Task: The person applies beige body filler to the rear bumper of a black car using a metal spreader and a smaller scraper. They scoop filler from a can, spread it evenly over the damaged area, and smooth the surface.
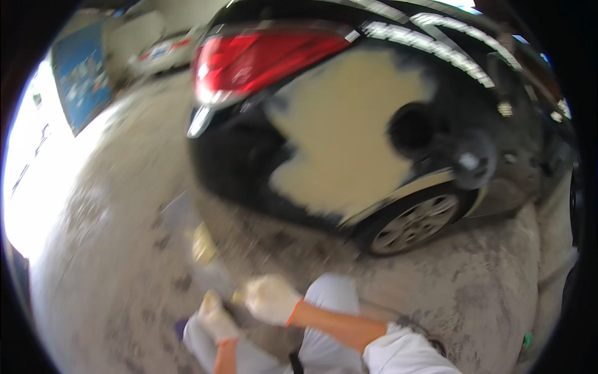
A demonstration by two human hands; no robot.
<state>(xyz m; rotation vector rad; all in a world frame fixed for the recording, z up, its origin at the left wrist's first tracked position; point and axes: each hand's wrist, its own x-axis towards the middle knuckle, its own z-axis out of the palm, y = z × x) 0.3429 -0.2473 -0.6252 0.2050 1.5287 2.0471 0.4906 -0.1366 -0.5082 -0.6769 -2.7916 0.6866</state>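
My left hand [215, 316] in a white glove is closed on a long grey board [208, 274] with a lump of pale yellow paste [204, 243] on it. My right hand [268, 300], gloved in white with an orange cuff, is closed just right of the board; what it holds is blurred. Above my hands is a black car's rear side, with a large beige filler patch [339, 128] between the red tail light [255, 59] and rear wheel [408, 224]. Its round fuel opening [411, 128] shows, with the flap [473, 159] swung open.
The concrete floor [109, 243] runs under and around the car. A blue panel [80, 75] stands at the upper left by a bright opening, with a light-coloured car [162, 56] behind. My grey-clad knee [330, 290] is close below the wheel.
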